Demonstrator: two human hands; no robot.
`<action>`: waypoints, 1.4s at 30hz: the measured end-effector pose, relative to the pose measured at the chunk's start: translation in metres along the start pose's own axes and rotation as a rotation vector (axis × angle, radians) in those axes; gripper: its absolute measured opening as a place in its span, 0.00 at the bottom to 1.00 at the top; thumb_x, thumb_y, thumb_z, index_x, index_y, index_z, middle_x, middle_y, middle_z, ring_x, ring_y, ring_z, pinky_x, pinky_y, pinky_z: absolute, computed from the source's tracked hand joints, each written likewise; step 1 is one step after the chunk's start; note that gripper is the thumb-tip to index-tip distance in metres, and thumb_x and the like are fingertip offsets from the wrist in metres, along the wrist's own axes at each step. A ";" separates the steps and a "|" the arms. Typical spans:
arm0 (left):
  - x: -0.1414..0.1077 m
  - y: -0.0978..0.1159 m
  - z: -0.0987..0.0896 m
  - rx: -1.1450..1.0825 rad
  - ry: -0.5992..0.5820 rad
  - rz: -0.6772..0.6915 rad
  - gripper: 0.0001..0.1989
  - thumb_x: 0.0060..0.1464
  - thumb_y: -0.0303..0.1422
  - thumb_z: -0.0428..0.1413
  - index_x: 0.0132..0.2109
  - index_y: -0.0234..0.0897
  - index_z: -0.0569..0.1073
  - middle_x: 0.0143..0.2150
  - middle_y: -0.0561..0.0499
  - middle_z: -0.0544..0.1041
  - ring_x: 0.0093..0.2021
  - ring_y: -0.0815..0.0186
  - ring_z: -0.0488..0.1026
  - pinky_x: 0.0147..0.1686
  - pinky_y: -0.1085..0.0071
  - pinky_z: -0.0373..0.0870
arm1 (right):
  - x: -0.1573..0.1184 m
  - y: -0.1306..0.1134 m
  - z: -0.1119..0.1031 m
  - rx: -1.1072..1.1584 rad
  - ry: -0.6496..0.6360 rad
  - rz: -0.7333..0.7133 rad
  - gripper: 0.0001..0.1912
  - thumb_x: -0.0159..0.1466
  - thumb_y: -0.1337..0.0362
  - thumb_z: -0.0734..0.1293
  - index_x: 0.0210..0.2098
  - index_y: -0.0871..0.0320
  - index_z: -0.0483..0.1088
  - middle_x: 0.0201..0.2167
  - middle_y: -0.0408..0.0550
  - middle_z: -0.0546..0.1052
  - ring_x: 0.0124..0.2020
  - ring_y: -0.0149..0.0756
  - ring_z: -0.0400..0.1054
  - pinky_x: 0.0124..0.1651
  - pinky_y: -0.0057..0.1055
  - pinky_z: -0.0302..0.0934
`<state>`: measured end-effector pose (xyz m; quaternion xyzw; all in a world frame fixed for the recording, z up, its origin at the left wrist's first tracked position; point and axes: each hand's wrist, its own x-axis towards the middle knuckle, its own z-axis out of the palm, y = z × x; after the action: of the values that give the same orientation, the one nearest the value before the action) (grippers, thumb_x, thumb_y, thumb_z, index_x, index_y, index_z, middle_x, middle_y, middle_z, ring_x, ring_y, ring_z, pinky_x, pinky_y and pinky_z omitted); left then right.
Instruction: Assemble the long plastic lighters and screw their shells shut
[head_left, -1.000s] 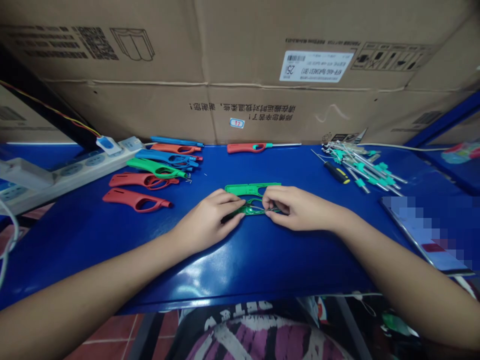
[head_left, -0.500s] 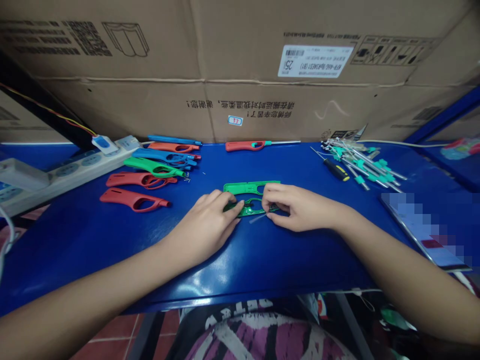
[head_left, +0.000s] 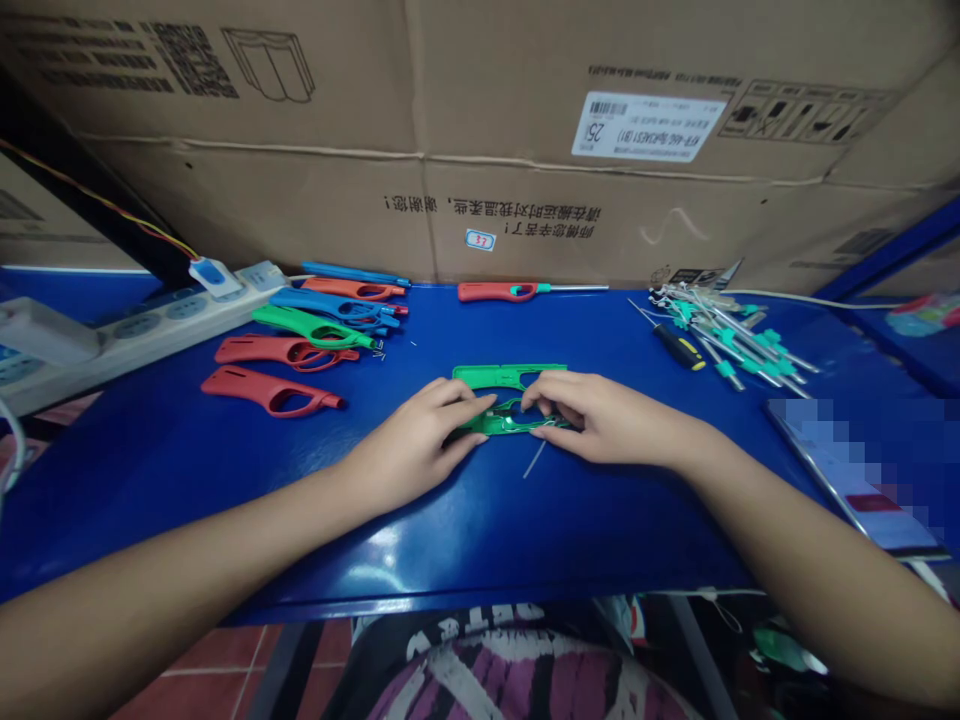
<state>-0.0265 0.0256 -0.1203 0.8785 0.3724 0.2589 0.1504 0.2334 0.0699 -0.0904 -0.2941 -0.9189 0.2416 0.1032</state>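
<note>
Near the middle of the blue table lies a green lighter half-shell (head_left: 510,424), its hollow side up. My left hand (head_left: 431,430) is closed on its left end, thumb and fingers along the edges. At its right end my right hand (head_left: 592,418) has its fingers pinched together over small parts, partly hidden by the fingers. A thin pale strand (head_left: 535,459) sticks out below my right fingertips and slants down to the left. Just behind, a second green half-shell (head_left: 491,376) rests on the table, its right part near my right knuckles.
Red, green, blue and orange shells (head_left: 274,388) lie at the left beside a power strip (head_left: 157,318). A red lighter (head_left: 502,291) lies at the back. To the right are a screwdriver (head_left: 679,348), metal rods with teal parts (head_left: 739,335) and a phone (head_left: 855,490). Cardboard (head_left: 510,100) stands behind.
The pale strand below my right hand has swung to a steeper slant. My left fingers lie flatter along the shell. The view has shifted slightly.
</note>
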 end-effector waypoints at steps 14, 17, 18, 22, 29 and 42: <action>0.000 0.004 0.008 -0.191 -0.009 -0.131 0.19 0.59 0.30 0.62 0.58 0.37 0.76 0.42 0.48 0.74 0.42 0.63 0.75 0.47 0.64 0.74 | 0.003 0.000 0.015 -0.340 0.021 -0.079 0.13 0.73 0.63 0.58 0.40 0.59 0.73 0.36 0.49 0.77 0.33 0.35 0.69 0.33 0.30 0.53; 0.001 0.003 0.008 -0.199 -0.007 -0.144 0.20 0.59 0.31 0.62 0.58 0.36 0.75 0.41 0.48 0.74 0.41 0.63 0.74 0.45 0.64 0.74 | 0.004 0.000 0.017 -0.334 0.030 -0.094 0.13 0.73 0.64 0.58 0.39 0.60 0.73 0.35 0.50 0.77 0.34 0.36 0.69 0.33 0.31 0.54; 0.001 0.003 0.008 -0.193 -0.010 -0.132 0.20 0.60 0.31 0.62 0.59 0.36 0.75 0.41 0.49 0.73 0.41 0.63 0.74 0.45 0.64 0.74 | 0.004 0.000 0.016 -0.324 0.028 -0.093 0.12 0.72 0.64 0.58 0.39 0.60 0.73 0.35 0.50 0.77 0.34 0.36 0.69 0.34 0.31 0.54; 0.001 0.007 0.004 -0.076 -0.064 -0.003 0.18 0.65 0.29 0.54 0.60 0.38 0.73 0.42 0.46 0.71 0.45 0.61 0.71 0.48 0.62 0.73 | 0.003 -0.005 0.009 -0.219 -0.002 -0.064 0.10 0.71 0.66 0.60 0.38 0.60 0.72 0.34 0.49 0.76 0.34 0.36 0.69 0.36 0.31 0.57; -0.003 0.024 0.004 0.277 -0.174 0.062 0.19 0.68 0.29 0.47 0.62 0.30 0.71 0.45 0.39 0.71 0.45 0.55 0.69 0.44 0.56 0.75 | -0.001 -0.007 -0.002 -0.020 -0.066 -0.085 0.05 0.67 0.70 0.63 0.43 0.58 0.69 0.39 0.45 0.73 0.35 0.31 0.65 0.38 0.28 0.57; -0.006 0.018 0.003 0.136 -0.139 0.078 0.18 0.69 0.27 0.46 0.60 0.39 0.73 0.54 0.42 0.71 0.52 0.57 0.67 0.53 0.58 0.72 | -0.003 -0.007 -0.006 0.016 -0.130 -0.064 0.08 0.65 0.71 0.65 0.44 0.57 0.70 0.41 0.46 0.71 0.37 0.31 0.65 0.39 0.28 0.58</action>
<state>-0.0178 0.0083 -0.1170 0.9164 0.3432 0.1768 0.1056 0.2340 0.0651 -0.0820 -0.2476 -0.9306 0.2643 0.0533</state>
